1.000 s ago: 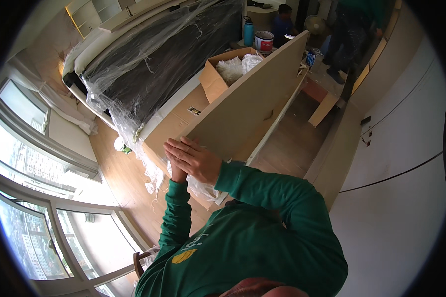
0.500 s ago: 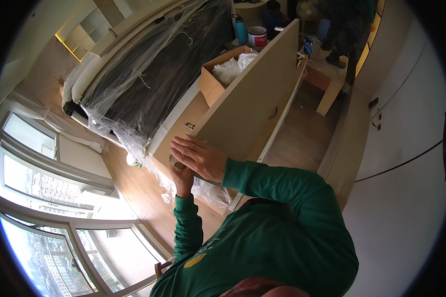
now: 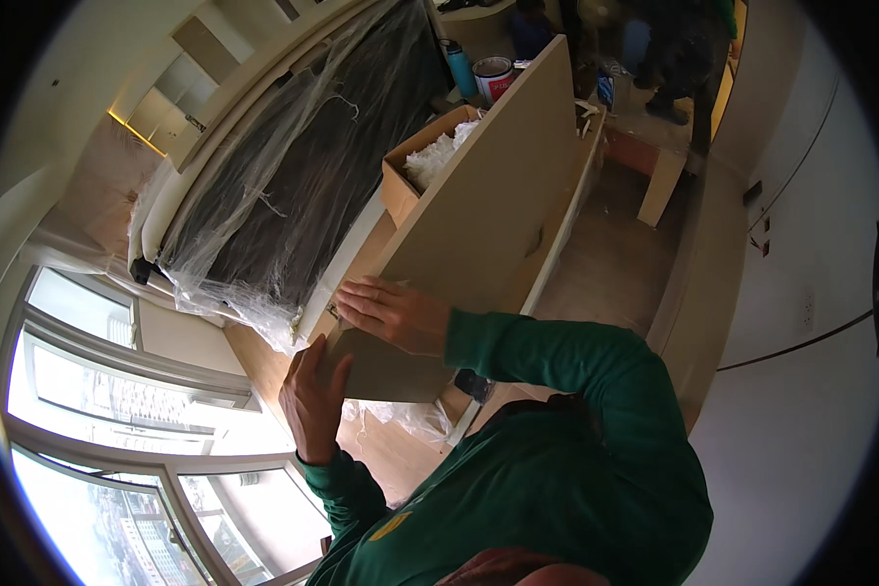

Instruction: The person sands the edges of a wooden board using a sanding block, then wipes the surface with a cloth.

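A long beige board (image 3: 479, 215) stands on its long edge, slanting away from me to the far right. My right hand (image 3: 393, 317) lies over its upper edge at the near end, with the fingers hooked across it. Just left of and below it, my left hand (image 3: 313, 402) is open, thumb apart from the fingers. The left fingertips are at the board's near corner; whether they press on it I cannot tell. A small metal fitting (image 3: 334, 311) shows beside the right fingertips. I see nothing held in the left hand.
Behind the board stand a cardboard box (image 3: 398, 190) with white wrapping, a paint can (image 3: 493, 80) and a blue bottle (image 3: 461, 70). Clear plastic film (image 3: 273, 166) covers a large dark piece on the left. Another person (image 3: 676, 63) is at the far right.
My left hand has drawn down and left, away from the right hand, and its fingers have opened. The right hand stays on the board's edge. The view has shifted slightly.
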The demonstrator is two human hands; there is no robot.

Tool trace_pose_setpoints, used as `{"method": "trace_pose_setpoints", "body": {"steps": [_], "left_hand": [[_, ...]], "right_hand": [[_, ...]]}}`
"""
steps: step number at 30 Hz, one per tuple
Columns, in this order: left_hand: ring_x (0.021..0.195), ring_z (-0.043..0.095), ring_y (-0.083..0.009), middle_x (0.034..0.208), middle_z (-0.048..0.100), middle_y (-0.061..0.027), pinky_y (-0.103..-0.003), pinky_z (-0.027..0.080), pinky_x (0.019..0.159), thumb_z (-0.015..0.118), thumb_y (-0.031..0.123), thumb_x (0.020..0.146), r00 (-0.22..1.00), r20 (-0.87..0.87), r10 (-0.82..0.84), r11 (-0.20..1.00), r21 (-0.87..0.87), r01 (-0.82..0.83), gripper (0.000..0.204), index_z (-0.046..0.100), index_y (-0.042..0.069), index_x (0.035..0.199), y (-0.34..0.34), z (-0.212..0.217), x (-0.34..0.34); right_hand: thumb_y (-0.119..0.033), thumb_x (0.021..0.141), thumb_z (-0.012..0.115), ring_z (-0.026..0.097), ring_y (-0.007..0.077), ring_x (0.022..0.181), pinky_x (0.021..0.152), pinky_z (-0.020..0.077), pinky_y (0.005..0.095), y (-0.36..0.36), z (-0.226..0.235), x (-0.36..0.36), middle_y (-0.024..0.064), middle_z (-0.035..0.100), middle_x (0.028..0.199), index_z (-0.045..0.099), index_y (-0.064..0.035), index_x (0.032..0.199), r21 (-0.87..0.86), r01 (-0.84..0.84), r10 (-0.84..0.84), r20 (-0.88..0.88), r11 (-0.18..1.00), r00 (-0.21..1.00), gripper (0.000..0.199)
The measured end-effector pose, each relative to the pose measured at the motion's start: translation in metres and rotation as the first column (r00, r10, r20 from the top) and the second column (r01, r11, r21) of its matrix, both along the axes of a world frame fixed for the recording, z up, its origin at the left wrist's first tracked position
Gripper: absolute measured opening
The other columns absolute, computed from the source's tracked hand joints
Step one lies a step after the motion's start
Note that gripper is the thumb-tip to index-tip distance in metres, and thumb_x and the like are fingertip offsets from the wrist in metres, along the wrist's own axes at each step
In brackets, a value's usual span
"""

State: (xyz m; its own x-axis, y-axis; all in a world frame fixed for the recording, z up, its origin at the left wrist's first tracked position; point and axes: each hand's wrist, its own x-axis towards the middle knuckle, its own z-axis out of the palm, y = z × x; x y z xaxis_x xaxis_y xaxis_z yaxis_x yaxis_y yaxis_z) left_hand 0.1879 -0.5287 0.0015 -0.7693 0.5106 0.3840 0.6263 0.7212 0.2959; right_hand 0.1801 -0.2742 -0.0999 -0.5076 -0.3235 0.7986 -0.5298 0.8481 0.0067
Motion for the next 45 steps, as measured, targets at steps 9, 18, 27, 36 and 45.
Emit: {"method": "trace_pose_setpoints", "body": {"steps": [9,18,27,36,45], "left_hand": [[0.135,0.058,-0.0399,0.14,0.064,-0.0202,-0.056,0.037,0.12,0.088,0.042,0.088,0.927,-0.162,0.338,0.916,-0.169,-0.364,0.085,0.053,0.002,0.154,0.067,-0.035,0.022],[0.145,0.051,-0.0415,0.15,0.06,-0.0239,-0.056,0.033,0.125,0.087,0.044,0.088,0.898,-0.199,0.391,0.877,-0.213,-0.43,0.095,0.046,0.002,0.162,0.178,-0.044,0.011],[0.149,0.049,-0.0411,0.154,0.057,-0.0236,-0.056,0.032,0.127,0.087,0.039,0.086,0.865,-0.354,0.354,0.895,-0.14,-0.424,0.093,0.048,0.003,0.161,0.221,-0.054,0.003],[0.151,0.048,-0.0408,0.156,0.056,-0.0225,-0.057,0.031,0.128,0.09,0.033,0.082,0.919,-0.315,0.238,0.953,-0.106,-0.284,0.098,0.045,0.002,0.163,0.338,-0.051,-0.009],[0.156,0.044,-0.0395,0.163,0.051,-0.0218,-0.056,0.03,0.13,0.089,0.031,0.083,0.928,-0.3,0.222,0.955,-0.124,-0.269,0.1,0.041,0.001,0.166,0.469,-0.047,-0.02]], "right_hand": [[0.002,0.1,0.059,0.048,0.0363,0.155,0.132,0.0374,0.0531,0.346,0.002,-0.045,0.0197,0.056,0.16,0.058,0.0027,0.153,-0.079,0.391,-0.394,-0.043,0.917,0.918,0.053],[-0.009,0.106,0.054,0.049,0.0376,0.155,0.132,0.0385,0.0498,0.253,-0.005,-0.038,0.0215,0.057,0.16,0.058,0.0034,0.153,-0.085,0.001,-0.003,-0.018,0.996,1.0,0.049],[0.015,0.093,0.058,0.049,0.0358,0.155,0.133,0.0374,0.052,0.523,0.009,-0.075,0.0157,0.06,0.16,0.062,-0.0012,0.152,-0.205,0.384,-0.388,0.023,0.9,0.921,0.062],[0.004,0.099,0.055,0.051,0.0351,0.153,0.132,0.0381,0.0513,0.569,0.002,-0.09,0.0161,0.062,0.156,0.061,-0.0021,0.152,-0.144,0.276,-0.279,-0.001,0.95,0.96,0.054],[0.008,0.095,0.05,0.055,0.0468,0.144,0.124,0.0441,0.0548,0.82,-0.15,-0.153,0.0286,0.064,0.15,0.064,-0.0004,0.149,-0.398,0.631,-0.28,0.651,0.666,0.705,0.057]]}}
